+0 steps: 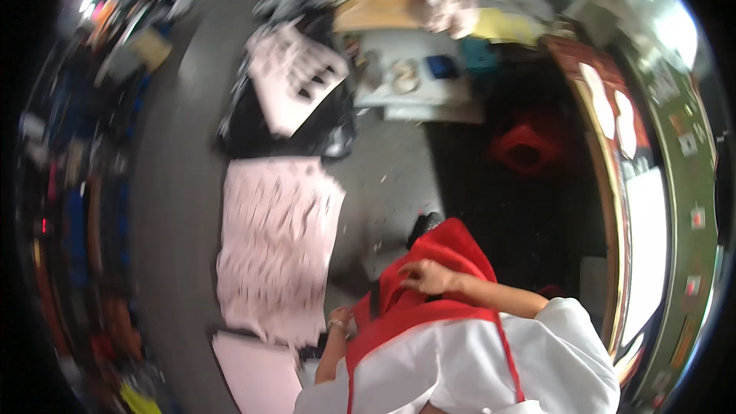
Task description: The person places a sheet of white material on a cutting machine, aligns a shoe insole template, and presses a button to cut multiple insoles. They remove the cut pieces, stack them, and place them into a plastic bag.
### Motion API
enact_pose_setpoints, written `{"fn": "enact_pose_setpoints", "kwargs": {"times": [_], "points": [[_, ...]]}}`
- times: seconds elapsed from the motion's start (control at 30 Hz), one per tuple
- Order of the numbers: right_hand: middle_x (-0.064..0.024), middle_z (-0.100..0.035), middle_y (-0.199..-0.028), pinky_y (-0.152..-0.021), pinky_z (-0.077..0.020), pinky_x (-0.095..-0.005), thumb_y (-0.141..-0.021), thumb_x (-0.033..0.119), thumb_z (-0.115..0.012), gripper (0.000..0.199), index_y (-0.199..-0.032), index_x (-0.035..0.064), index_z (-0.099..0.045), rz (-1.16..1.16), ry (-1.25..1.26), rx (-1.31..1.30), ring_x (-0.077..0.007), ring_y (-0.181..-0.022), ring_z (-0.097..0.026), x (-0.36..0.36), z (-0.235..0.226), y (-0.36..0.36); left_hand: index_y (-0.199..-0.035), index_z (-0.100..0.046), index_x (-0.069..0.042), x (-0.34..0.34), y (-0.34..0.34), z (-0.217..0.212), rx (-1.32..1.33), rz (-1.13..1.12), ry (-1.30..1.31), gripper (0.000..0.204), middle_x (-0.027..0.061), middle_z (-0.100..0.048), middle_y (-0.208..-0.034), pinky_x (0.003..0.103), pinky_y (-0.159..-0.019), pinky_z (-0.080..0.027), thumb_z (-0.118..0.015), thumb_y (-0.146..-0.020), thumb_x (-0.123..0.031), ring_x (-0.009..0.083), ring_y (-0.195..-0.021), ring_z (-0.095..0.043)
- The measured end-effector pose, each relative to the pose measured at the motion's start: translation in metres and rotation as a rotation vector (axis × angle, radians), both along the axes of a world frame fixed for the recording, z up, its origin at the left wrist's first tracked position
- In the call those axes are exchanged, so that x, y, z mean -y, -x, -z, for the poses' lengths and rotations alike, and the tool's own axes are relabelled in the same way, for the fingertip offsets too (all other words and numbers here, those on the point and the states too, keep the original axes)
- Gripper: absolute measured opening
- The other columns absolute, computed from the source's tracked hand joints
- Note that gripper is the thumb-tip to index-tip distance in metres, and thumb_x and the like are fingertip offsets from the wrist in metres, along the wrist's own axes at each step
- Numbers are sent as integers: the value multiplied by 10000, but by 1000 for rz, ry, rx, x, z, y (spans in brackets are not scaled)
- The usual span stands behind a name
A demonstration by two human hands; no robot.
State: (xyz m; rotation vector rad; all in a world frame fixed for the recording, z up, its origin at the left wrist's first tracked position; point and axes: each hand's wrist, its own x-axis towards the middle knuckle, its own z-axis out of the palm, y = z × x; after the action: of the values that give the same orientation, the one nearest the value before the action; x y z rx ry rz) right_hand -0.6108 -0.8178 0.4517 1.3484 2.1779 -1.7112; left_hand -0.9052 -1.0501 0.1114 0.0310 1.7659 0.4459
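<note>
Seeming soft and light, the broad red cloth apron (458,244) suited edge pinching; right hand (430,277) and left hand (340,317) were apart, grips unclear.

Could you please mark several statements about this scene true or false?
1. The right hand is in front of the red apron. True.
2. The left hand is nearer than the right one to the pink material with dark marks. True.
3. The sole-shaped pieces at the right are black. False: the sole-shaped pieces are white.
4. The ring-shaped roll lies right of the blue item. False: the ring-shaped roll lies left of the blue item.
</note>
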Motion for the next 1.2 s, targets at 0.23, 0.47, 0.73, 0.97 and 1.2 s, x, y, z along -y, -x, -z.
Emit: {"fn": "enact_pose_setpoints", "kwargs": {"times": [0.23,0.47,0.73,0.97,1.2], "points": [[-147,-672,-1065,-915,-478,-320,-895,243,-638,393,-1200,0,-587,298,143,-245,-228,-1025,-627,-97,22,-117,-892,-645,-105,-247,100,-14,-404,26,-275,208,60,-630,-801,346,-649,-464,-530,-877,-278,217,-751,-586],[-105,-667,-1043,-869,-486,-286,-928,128,-596,334,-1221,-26,-558,951,141,-526,-152,-969,-616,-210,-4,-241,-962,-650,-59,-543,-109,-122,-449,1207,-432,227,80,-659,-809,382,-648,-492,-513,-915,-234,198,-748,-618],[-63,-657,-942,-816,-486,-241,-916,33,-586,291,-1196,-37,-543,1243,59,-501,-119,-897,-609,-278,-48,-322,-1010,-642,-79,-806,-342,-267,-639,996,-1355,181,187,-663,-870,449,-725,-507,-540,-903,-184,376,-841,-637],[-86,-669,-949,-838,-491,-260,-917,35,-589,295,-1197,-47,-543,1512,98,-464,-139,-912,-623,-382,-76,-323,-971,-654,-50,-1024,-451,-316,-770,939,-1541,146,176,-654,-857,402,-679,-511,-588,-847,-90,337,-779,-638],[-88,-677,-966,-812,-490,-248,-920,27,-578,300,-1211,-37,-537,1486,119,-363,-134,-895,-626,-475,-101,-334,-1133,-525,37,-1129,-495,-310,-885,1234,-887,445,247,-655,-954,467,-797,-520,-571,-882,-327,408,-891,-643]]}}
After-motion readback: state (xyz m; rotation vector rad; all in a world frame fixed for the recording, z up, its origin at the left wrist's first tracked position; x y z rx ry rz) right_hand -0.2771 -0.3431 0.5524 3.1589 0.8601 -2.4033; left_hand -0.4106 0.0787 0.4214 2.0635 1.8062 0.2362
